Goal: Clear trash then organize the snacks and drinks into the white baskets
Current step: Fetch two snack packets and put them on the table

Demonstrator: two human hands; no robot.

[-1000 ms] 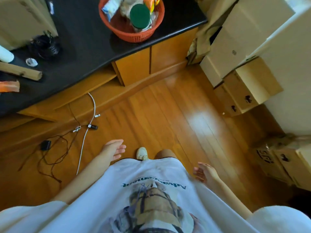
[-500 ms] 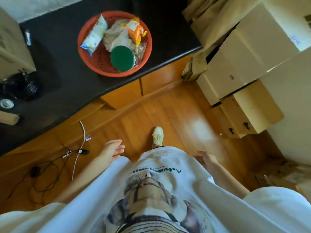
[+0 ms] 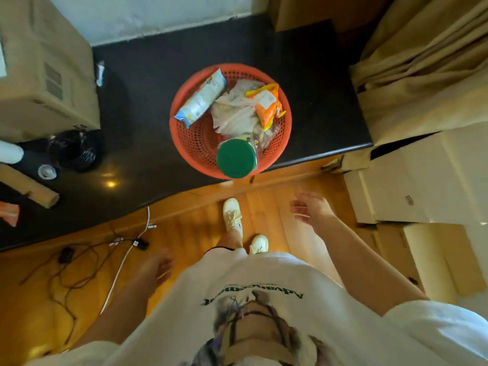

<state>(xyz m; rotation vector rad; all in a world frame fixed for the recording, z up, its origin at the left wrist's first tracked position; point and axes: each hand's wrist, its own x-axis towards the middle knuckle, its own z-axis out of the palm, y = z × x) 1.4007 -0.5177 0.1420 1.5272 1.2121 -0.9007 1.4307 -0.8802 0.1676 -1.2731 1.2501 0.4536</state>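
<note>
You have stepped closer to the black counter point(image 3: 148, 107) over the last second: the orange basket point(image 3: 184, 133), cut off at the top of the view a moment ago, now sits in full view at the counter's front edge, straight ahead of your feet. Your right hand point(image 3: 313, 208) has come up from your hip and is stretched forward with its fingers loose and spread, holding nothing. Your left hand point(image 3: 155, 265) hangs low beside your shirt, blurred, and looks relaxed and empty too.

This looks like the start of a reach for the basket's contents, so nothing is sorted yet, and no white baskets are in view.

Relative to the basket: the green-lidded jar point(image 3: 236, 159) stands at its near rim, the blue and white snack packet point(image 3: 200, 100) leans on its far left side, the orange packet point(image 3: 266, 104) lies on its far right side, and clear bags point(image 3: 235, 112) fill the middle. Your right hand is near the basket's front right, below the counter edge, and the jar is the closest thing to it.
</note>
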